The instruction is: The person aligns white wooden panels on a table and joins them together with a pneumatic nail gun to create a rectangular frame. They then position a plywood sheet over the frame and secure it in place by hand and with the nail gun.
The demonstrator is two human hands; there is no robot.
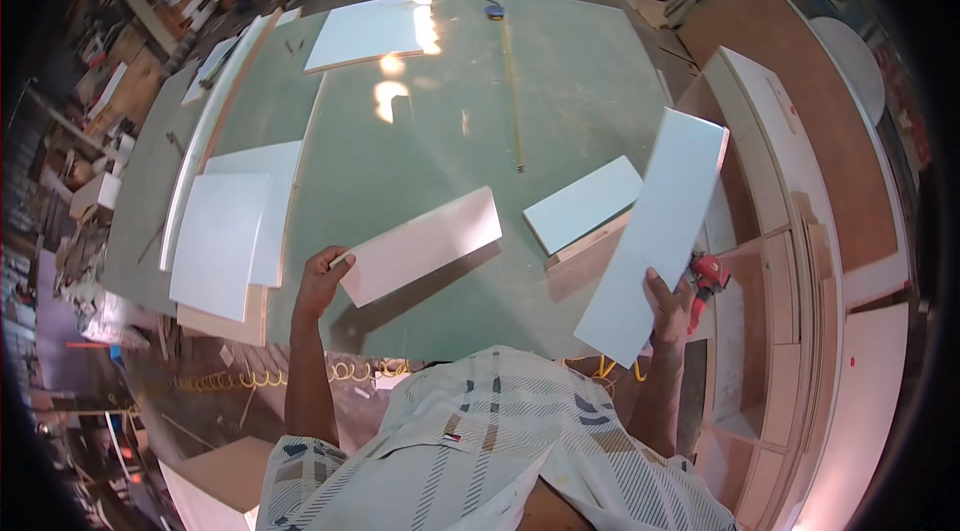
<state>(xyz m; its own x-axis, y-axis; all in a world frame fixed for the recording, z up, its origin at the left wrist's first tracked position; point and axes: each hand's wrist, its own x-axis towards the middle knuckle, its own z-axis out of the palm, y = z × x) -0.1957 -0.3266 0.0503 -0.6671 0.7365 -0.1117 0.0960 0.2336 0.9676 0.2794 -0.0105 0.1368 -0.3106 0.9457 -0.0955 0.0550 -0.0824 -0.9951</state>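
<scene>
White, the shorter board (425, 245) is clamped at one end by fingers of the left hand (321, 281) above the tabletop (420, 156); the right hand's (669, 313) clamp the longer board (655, 221) edgewise, likely keeping faces clear.

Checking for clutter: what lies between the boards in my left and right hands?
The head view shows a short pale-blue board and wooden strip on the green table between the left board and right board.

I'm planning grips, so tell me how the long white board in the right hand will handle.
The long white board looks stiff, showing no sag. Its smooth face may slip. Gripped by the right hand toward its near end, it could tip.
</scene>
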